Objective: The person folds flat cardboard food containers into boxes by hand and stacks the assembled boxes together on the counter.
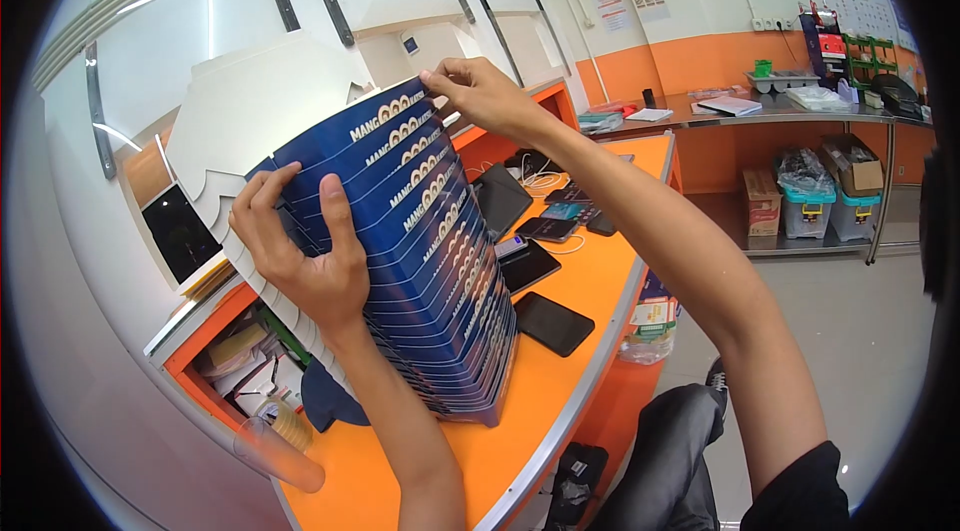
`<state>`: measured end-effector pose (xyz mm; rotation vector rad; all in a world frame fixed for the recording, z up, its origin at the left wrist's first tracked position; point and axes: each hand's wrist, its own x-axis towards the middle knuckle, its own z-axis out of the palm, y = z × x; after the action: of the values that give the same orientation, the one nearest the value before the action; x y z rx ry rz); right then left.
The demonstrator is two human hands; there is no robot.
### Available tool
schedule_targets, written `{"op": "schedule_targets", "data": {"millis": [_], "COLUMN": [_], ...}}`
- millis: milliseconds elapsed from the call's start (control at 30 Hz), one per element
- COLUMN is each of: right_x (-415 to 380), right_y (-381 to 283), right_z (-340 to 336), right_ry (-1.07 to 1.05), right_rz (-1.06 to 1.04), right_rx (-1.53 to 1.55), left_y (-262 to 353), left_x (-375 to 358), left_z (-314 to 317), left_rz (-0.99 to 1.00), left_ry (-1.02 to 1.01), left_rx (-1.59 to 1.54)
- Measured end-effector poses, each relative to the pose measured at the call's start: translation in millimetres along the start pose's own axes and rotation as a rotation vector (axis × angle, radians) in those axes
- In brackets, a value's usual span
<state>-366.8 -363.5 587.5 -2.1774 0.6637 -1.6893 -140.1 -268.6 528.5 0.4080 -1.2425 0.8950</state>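
Note:
A tall stack of nested blue cardboard food boxes (430,261) with "MANG" lettering stands on the orange counter, leaning slightly. Their white inner flaps fan out at the left and rear. My left hand (310,251) grips the near left corner of the topmost box (335,141), thumb on the blue front and fingers bent at its edge. At that box's far right corner, my right hand (480,96) pinches the upper rim between thumb and fingers. The inside of the box is largely hidden from here.
Several phones lie on the orange counter (590,271) right of the stack, one black phone (555,323) nearest, with white cables behind. A clear tube-like cup (280,456) is at the near left. A steel table (780,116) with bins beneath stands beyond.

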Motion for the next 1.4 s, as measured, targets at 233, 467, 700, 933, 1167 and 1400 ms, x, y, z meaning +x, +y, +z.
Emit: {"op": "schedule_targets", "data": {"millis": [233, 467, 700, 933, 1167, 1400], "right_x": [1, -44, -294, -561, -592, -594], "right_y": [3, -2, -19, -7, -11, -14], "right_z": [-3, -3, 14, 96, 111, 103], "right_ry": [0.040, 0.146, 0.262, 0.377, 0.036, 0.091], "right_rz": [-0.059, -0.109, 0.186, 0.731, 0.433, 0.418], "right_rx": [-0.012, -0.174, 0.000, -0.096, -0.680, -0.638], "left_y": [2, -1, 6, 33, 92, 180], "left_x": [0, -1, 2, 13, 50, -12], "left_z": [0, -1, -4, -11, 16, 25], "left_rz": [-0.008, 0.027, -0.004, 0.012, 0.011, -0.153], "left_ry": [-0.012, -0.034, -0.049, -0.023, -0.128, -0.189], "left_rx": [0.014, 0.090, 0.039, 0.063, 0.179, 0.361]}}
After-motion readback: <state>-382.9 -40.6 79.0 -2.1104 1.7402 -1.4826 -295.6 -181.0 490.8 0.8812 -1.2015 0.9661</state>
